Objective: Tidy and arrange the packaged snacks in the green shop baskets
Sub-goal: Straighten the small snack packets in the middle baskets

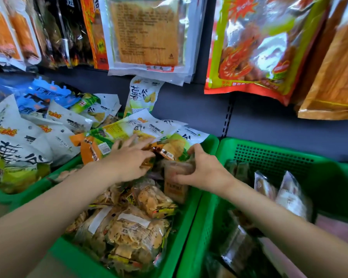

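The middle green basket point(186, 221) holds clear packs of crackers point(137, 235) at the front and white-and-green chip bags point(145, 127) piled at the back. My left hand point(129, 159) reaches into the pile, its fingers spread over a small dark-orange pack point(149, 160) and the chip bags. My right hand point(203, 171) grips a pale orange snack pack point(175, 189) that stands upright against the basket's right wall.
A left green basket point(22, 195) is heaped with white chip bags point(22, 153). The right green basket point(269, 155) holds a few clear packs point(289, 195). Large snack bags point(269, 45) hang from the grey back panel above.
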